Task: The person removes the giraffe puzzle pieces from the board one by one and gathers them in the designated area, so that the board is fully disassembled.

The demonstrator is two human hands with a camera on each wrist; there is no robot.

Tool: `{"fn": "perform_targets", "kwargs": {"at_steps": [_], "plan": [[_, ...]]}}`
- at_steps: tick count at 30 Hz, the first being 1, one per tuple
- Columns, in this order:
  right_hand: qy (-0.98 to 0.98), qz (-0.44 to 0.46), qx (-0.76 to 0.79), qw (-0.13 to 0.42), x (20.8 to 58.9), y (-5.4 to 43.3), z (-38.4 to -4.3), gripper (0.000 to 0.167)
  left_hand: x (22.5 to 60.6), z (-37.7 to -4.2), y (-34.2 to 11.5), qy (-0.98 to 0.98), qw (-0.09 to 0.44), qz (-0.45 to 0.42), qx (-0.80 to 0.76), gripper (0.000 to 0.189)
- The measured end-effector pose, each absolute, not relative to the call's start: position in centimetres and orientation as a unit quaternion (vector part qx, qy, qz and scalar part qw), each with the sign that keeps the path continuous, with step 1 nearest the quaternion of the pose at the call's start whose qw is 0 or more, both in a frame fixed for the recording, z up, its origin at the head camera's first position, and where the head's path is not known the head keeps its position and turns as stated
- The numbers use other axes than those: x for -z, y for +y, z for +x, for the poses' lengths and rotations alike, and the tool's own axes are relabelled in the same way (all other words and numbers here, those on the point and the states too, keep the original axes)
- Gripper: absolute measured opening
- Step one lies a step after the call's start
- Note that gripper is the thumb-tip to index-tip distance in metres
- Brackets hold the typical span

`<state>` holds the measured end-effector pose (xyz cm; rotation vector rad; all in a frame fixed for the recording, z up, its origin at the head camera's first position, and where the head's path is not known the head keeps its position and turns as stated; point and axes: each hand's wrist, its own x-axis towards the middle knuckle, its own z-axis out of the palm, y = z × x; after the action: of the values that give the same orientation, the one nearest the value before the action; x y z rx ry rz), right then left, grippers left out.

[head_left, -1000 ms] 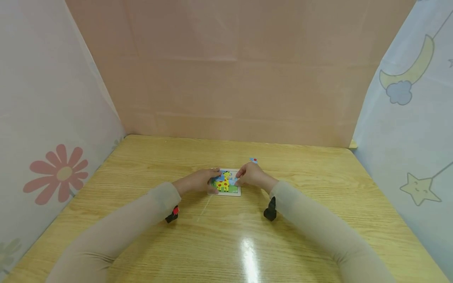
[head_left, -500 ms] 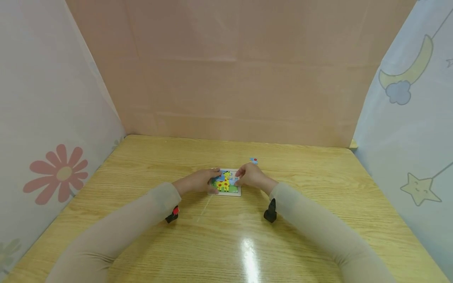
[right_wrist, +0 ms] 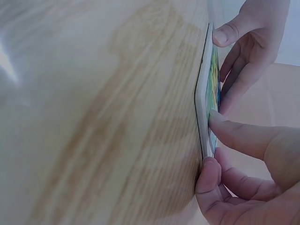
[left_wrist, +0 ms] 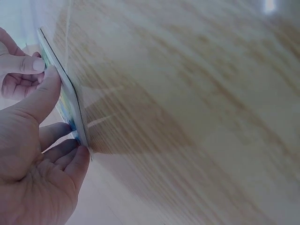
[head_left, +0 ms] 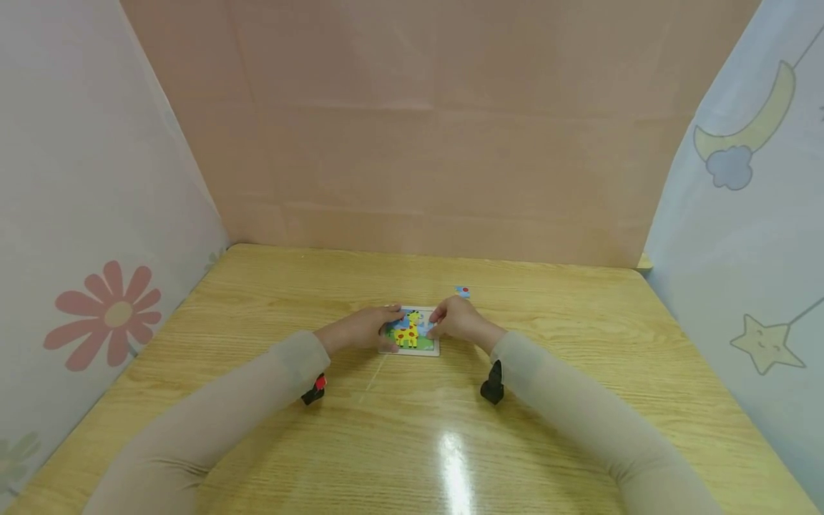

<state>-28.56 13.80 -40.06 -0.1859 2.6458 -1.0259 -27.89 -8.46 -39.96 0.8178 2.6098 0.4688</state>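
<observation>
A small giraffe jigsaw puzzle in a white frame (head_left: 421, 352) lies on the wooden table, its blank patch at the upper right. My left hand (head_left: 368, 330) grips the frame's left side, thumb over the near part and fingers at the far part. At the right side, my right hand (head_left: 462, 319) pinches a light blue puzzle piece (right_wrist: 213, 139) between thumb and fingers, against the board. The fingers hide most of that piece. Just beyond the right hand lies a loose blue piece with a red spot (head_left: 463, 292), partly covered by the hand in the head view.
The wooden table (head_left: 386, 443) stretches around the puzzle on all sides. A plain pinkish-brown sheet (head_left: 412, 143) stands behind it. Printed white sheets (head_left: 96, 179) flank both sides. Black wrist devices (head_left: 492, 383) hang under both sleeves.
Both hands stay almost where they were at the puzzle. The right fingers shift only slightly over the piece. The whole head view shifts a little.
</observation>
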Motion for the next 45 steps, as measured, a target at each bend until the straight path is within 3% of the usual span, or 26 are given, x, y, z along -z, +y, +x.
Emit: {"fn": "perform_targets", "kwargs": {"at_steps": [5, 14, 37, 45], "plan": [[0.917, -0.064, 0.364, 0.153, 40.1, 13.8, -28.6, 0.021, 39.7, -27.7, -8.2, 0.924, 0.181, 0.297, -0.161, 0.068], [0.914, -0.067, 0.37, 0.152, 40.1, 13.8, -28.6, 0.021, 40.6, -27.7, -7.4, 0.932, 0.127, 0.304, -0.152, 0.055], [0.895, -0.072, 0.42, 0.132, 40.4, 13.7, -28.5, 0.02, 41.1, -27.4, -6.2, 0.932, 0.092, 0.285, -0.206, 0.06], [0.881, -0.048, 0.451, 0.139, 40.4, 13.6, -28.5, 0.018, 41.2, -27.1, -5.3, 0.942, 0.037, 0.273, -0.193, 0.049]]}}
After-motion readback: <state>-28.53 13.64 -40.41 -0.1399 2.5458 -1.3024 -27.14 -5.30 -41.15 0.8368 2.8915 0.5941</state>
